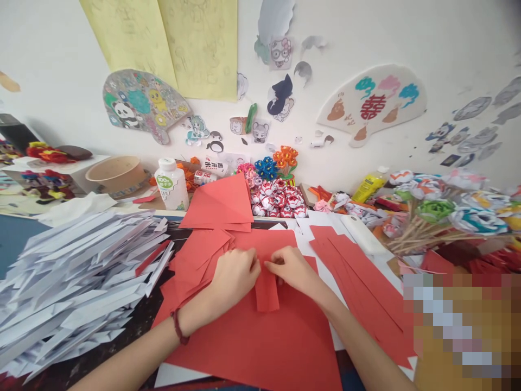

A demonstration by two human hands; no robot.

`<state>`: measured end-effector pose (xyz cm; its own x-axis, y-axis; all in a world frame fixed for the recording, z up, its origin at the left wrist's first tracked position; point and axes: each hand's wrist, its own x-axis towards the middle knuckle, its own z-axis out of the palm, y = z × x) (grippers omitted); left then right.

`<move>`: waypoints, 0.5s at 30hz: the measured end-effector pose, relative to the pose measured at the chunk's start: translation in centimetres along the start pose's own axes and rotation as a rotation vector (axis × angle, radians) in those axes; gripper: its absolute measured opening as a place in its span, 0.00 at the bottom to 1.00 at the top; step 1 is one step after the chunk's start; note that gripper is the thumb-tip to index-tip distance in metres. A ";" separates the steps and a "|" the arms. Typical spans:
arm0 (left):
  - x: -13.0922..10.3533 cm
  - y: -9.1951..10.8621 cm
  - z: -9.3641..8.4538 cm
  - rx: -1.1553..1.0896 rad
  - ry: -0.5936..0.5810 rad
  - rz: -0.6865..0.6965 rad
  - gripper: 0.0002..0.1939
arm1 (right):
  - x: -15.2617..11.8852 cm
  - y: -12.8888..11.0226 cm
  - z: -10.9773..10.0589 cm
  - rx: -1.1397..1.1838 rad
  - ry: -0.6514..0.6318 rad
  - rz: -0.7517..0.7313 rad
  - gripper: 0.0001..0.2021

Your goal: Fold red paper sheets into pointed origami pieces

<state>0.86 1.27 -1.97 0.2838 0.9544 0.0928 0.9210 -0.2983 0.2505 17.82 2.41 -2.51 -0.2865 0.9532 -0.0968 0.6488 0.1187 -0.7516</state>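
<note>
Between my hands is a folded strip of red paper (267, 293), its lower end pointing toward me. My left hand (236, 274), with a dark red bracelet at the wrist, is closed and pinches the strip's left edge. On the other edge, my right hand (295, 269) has thumb and fingers closed on the strip, some fingers hidden behind it. Beneath lies a large sheet of red paper (260, 347). Smaller red paper pieces (203, 250) overlap by my left hand, and long red strips (362, 288) lie to the right.
A tall heap of folded white paper strips (81, 277) covers the left side. At the back stand a white bottle (171, 184), a round tub (118, 174) and paper flowers (279, 198). More flowers on sticks (437, 212) and a yellow bottle (369, 184) are at the right.
</note>
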 end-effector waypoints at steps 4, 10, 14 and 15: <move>-0.6 0.6 0.5 0.128 0.007 0.150 0.09 | -1.0 0.6 0.7 -0.211 0.133 -0.013 0.20; -1.1 0.7 1.5 0.163 0.141 0.274 0.11 | -1.5 1.6 1.6 -0.277 0.280 0.011 0.15; -1.0 0.1 2.2 0.111 0.216 0.292 0.13 | -1.4 1.6 1.5 -0.293 0.316 0.030 0.11; -1.0 -0.1 2.3 0.085 0.229 0.292 0.13 | -1.4 1.7 1.6 -0.299 0.332 0.017 0.12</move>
<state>1.12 0.35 -4.35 0.4792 0.7989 0.3635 0.8318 -0.5455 0.1022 18.21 0.88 -4.66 -0.0641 0.9875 0.1438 0.8409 0.1310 -0.5250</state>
